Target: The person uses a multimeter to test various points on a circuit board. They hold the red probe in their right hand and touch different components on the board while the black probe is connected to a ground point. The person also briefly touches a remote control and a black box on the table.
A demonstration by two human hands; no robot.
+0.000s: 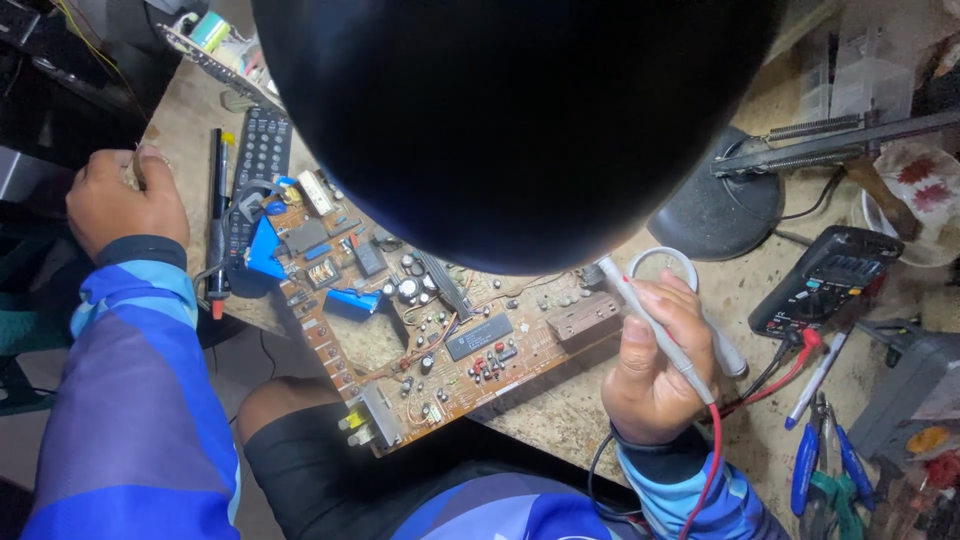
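Note:
My right hand (pixel 655 365) grips two grey multimeter probes (pixel 650 320), one with a red lead, one with a black lead; their tips point up-left toward the right end of a brown circuit board (pixel 420 330) lying on the workbench. My left hand (pixel 120 200) is closed at the bench's left edge, pinching something thin that I cannot make out. A large dark round shape (pixel 510 110), close to the camera, hides the board's upper part and the bench behind it.
A black multimeter (pixel 825 280) lies right of my hand. A remote control (pixel 258 160) and a soldering iron (pixel 215 220) lie by the board's left end. A lamp base (pixel 715 210), blue-handled pliers (pixel 825 465), a pen (pixel 815 380) and a floral dish (pixel 925 190) crowd the right side.

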